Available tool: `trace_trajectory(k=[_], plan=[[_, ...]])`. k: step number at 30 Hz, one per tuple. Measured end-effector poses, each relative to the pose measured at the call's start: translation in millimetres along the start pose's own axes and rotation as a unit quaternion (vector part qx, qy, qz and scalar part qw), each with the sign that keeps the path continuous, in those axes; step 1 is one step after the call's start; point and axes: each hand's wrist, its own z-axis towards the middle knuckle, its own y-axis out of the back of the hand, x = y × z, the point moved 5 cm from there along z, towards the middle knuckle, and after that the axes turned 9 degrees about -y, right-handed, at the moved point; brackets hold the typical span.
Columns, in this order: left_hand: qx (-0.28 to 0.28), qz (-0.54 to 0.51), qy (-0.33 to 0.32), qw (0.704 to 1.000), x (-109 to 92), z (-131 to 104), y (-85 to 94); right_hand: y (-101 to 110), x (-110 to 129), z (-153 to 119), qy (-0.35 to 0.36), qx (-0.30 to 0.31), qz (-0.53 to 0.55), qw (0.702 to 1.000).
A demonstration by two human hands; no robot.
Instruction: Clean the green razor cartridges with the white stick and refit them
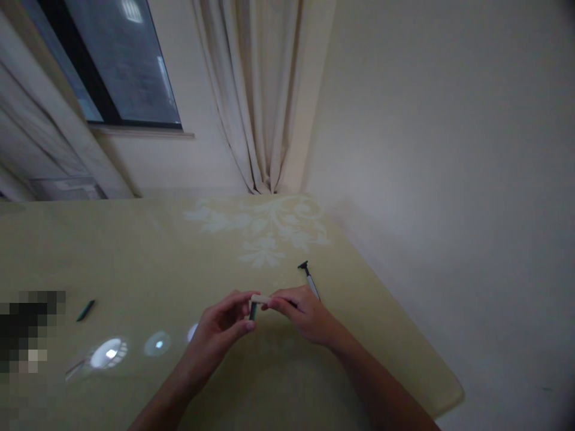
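Observation:
Near the middle of the table, my left hand (pixel 222 323) pinches a small green piece (pixel 253 310) between thumb and fingers. My right hand (pixel 303 308) grips a small pale-headed tool (pixel 260 299), its head touching the top of the green piece. A dark handle part shows under the right fingers. Just behind my right hand lies a razor-like tool (pixel 309 280) with a black head and grey handle, its lower end hidden by the hand.
The yellow-green table (pixel 359 287) has a white floral pattern at the back. A dark green strip (pixel 85 310) lies at the left, near a blurred-out dark area. A thin stick-like item (pixel 74 369) is at the lower left. Wall and curtain (pixel 265 90) stand behind.

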Motion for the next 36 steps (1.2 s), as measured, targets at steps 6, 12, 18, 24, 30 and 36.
trace_trajectory(k=[6, 12, 18, 24, 30, 36], plan=[[-0.006, 0.006, 0.004, 1.0, -1.3, -0.8, -0.4, 0.8, -0.5, -0.4, 0.003, 0.002, -0.005, 1.0], [-0.001, 0.006, 0.004, 1.0, -1.6, -0.8, -1.5, -2.5, 1.1, -1.0, 0.014, 0.009, -0.006, 1.0], [0.005, -0.002, -0.004, 1.0, -2.1, -1.4, -2.5, -2.0, -1.7, -1.5, 0.005, 0.003, 0.008, 1.0], [0.002, 0.0, 0.002, 1.0, 1.4, -0.8, -1.0, -2.5, 2.3, -1.9, 0.013, 0.012, 0.003, 1.0], [0.015, -0.005, -0.008, 1.0, -0.8, -1.0, -3.3, -2.0, -2.6, -1.0, 0.004, 0.005, 0.009, 1.0], [0.005, -0.004, -0.005, 1.0, 0.8, -2.1, -0.4, -1.6, -5.0, -1.2, -0.003, 0.01, -0.001, 1.0]])
